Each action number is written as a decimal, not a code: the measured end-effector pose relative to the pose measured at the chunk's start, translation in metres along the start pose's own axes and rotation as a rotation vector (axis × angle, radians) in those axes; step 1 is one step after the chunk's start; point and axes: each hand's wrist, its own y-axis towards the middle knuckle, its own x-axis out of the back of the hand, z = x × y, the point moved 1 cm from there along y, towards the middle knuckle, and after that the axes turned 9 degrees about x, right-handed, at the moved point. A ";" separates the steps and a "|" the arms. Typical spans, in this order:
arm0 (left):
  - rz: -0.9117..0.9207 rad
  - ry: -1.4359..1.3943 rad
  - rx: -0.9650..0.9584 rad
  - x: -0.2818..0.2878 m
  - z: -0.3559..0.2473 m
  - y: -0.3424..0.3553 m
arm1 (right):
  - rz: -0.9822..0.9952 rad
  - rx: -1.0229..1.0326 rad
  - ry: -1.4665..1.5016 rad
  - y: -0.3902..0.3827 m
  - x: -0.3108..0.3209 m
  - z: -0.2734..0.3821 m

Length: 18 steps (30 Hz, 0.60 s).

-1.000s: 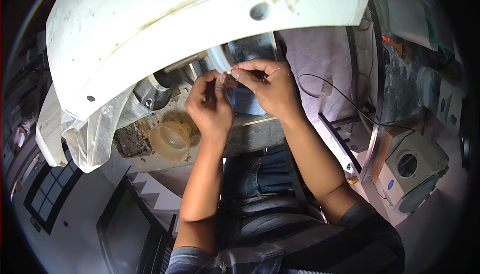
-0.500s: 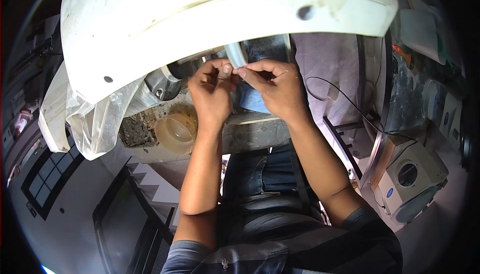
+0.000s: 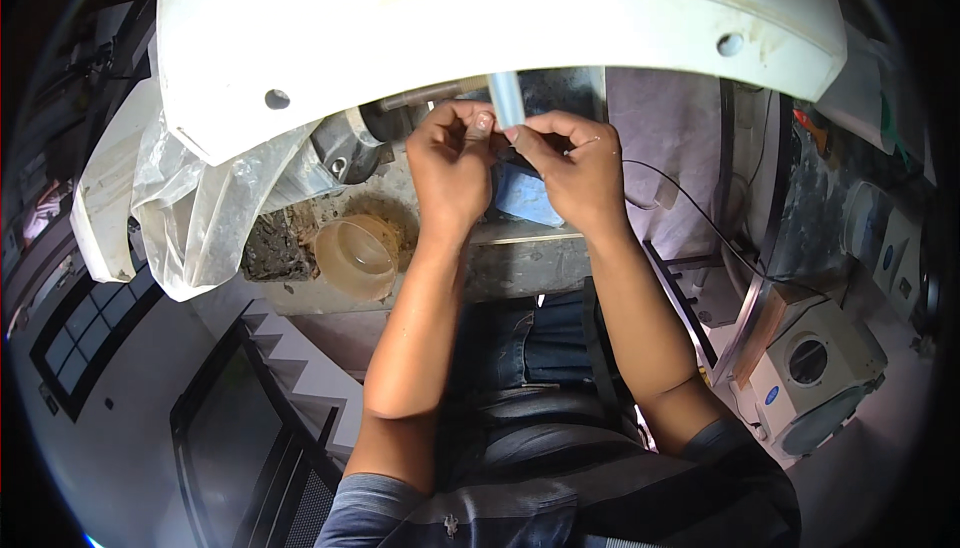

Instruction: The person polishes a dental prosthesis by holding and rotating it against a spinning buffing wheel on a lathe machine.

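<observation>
Under a curved white housing (image 3: 470, 18), a pale blue-grey wheel (image 3: 507, 96) sits edge-on, its rim blurred. My left hand (image 3: 450, 168) is closed, thumb and fingers pinched together just left of the wheel's lower edge. My right hand (image 3: 585, 173) pinches at that same spot, thumb and forefinger almost touching the wheel. What the fingertips hold is too small and hidden to name. Behind and between the hands lies a light blue piece (image 3: 528, 203) on the bench.
A translucent tub (image 3: 355, 268) stands beside dark muddy residue (image 3: 280, 253) on the bench (image 3: 530, 258). Crumpled plastic sheeting (image 3: 195, 228) hangs at left. A cable (image 3: 680, 188) loops down the right toward a beige box machine (image 3: 810, 378).
My hands, still pinched at the wheel, appear higher and farther right in the picture. The whole view has shifted, with the housing and wheel also appearing farther right.
</observation>
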 end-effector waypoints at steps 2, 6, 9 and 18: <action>-0.003 0.009 0.025 -0.001 0.000 0.000 | 0.004 -0.020 -0.012 0.003 0.003 0.000; -0.037 -0.070 -0.019 0.004 0.006 -0.008 | 0.034 0.000 -0.087 -0.002 0.000 0.005; -0.047 -0.165 -0.110 0.002 0.009 -0.010 | 0.044 0.025 -0.092 -0.004 -0.001 0.012; 0.011 -0.053 -0.021 0.001 0.008 0.002 | 0.030 -0.005 -0.118 0.004 0.004 0.004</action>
